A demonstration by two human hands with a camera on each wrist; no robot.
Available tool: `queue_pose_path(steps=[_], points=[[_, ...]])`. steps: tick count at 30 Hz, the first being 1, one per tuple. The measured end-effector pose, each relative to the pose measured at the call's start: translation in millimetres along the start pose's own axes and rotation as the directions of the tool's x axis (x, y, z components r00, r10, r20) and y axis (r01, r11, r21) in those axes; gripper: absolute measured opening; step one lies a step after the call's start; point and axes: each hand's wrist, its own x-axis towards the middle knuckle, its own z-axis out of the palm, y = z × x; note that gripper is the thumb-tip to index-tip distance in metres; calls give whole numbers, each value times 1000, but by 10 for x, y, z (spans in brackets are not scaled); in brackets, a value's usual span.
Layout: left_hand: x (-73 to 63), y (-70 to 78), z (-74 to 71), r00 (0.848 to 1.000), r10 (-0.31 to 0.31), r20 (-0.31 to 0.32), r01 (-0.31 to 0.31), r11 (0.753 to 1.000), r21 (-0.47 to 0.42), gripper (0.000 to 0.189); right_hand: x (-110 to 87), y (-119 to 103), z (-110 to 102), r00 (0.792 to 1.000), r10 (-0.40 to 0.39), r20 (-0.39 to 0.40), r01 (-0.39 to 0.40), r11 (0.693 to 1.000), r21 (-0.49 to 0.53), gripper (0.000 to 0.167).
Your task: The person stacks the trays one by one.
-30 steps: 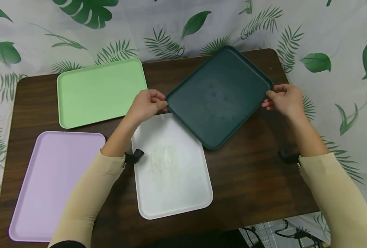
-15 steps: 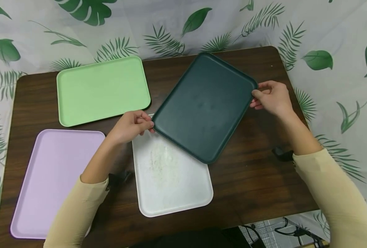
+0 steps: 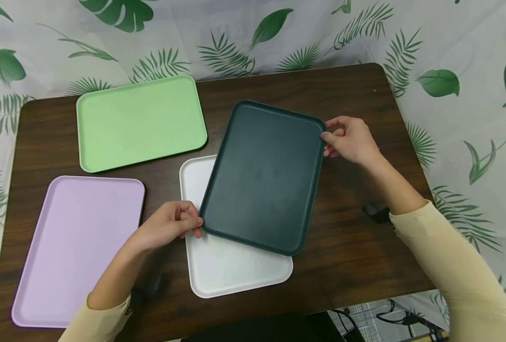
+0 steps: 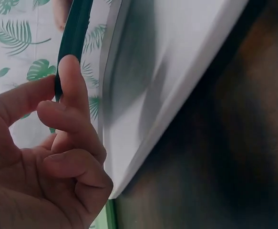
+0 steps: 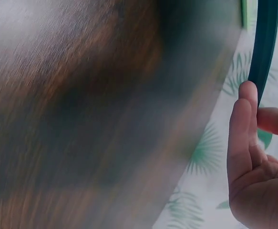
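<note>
A dark green rectangular tray (image 3: 263, 175) is held above the table, overlapping much of a white tray (image 3: 231, 270) in the head view. My left hand (image 3: 169, 224) pinches its near left corner between thumb and fingers. At the far right corner my right hand (image 3: 350, 138) pinches the rim, thumb on top. In the left wrist view the dark green tray (image 4: 74, 38) appears edge-on between thumb and fingertips, raised over the white tray (image 4: 177, 57). The right wrist view has the dark green tray (image 5: 265, 43) edge-on in the right fingers, above the wooden tabletop.
A light green tray (image 3: 141, 123) lies at the back left of the brown wooden table (image 3: 364, 266). Nearer, on the left, lies a lilac tray (image 3: 81, 251). A leaf-print cloth (image 3: 235, 28) hangs behind the table. Black cables (image 3: 400, 316) show below its front edge.
Both hands have brought the dark green tray left and toward the body, turning it so it lines up more closely with the white tray and covers more of it. The other trays stay put.
</note>
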Motion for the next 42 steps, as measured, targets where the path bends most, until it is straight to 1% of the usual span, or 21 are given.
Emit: queue_pose_path(steps=[6,13,16,22,25,31,34,39,42], points=[[-219,-103,175,997,-3,83,0,999,32,21,20,-57,173,997,-46,68,48,998,-32,34],[-441,-275,368,986,0,166,6,999,-38,28,28,-186,393,981,-97,169,104,994,-37,33],[-523,-331,423,983,-1,184,11,999,-52,30,24,-242,483,972,-111,208,125,991,-55,33],[-647,-401,462,983,-22,184,29,999,-33,30,22,-305,646,958,-136,253,158,985,-68,33],[-687,-445,456,980,-35,198,42,999,-30,29,29,-320,722,951,-148,272,172,983,-65,33],[-729,-540,436,965,-74,250,81,997,-19,29,42,-344,846,939,-167,299,196,978,-68,33],[-741,-571,429,961,-95,261,100,995,-5,29,37,-356,890,935,-167,312,200,977,-77,33],[-745,-590,426,959,-104,265,100,995,30,29,27,-374,929,933,-161,323,198,976,-86,34],[-740,-592,427,961,-109,255,95,993,64,29,24,-374,944,934,-156,323,196,976,-96,34]])
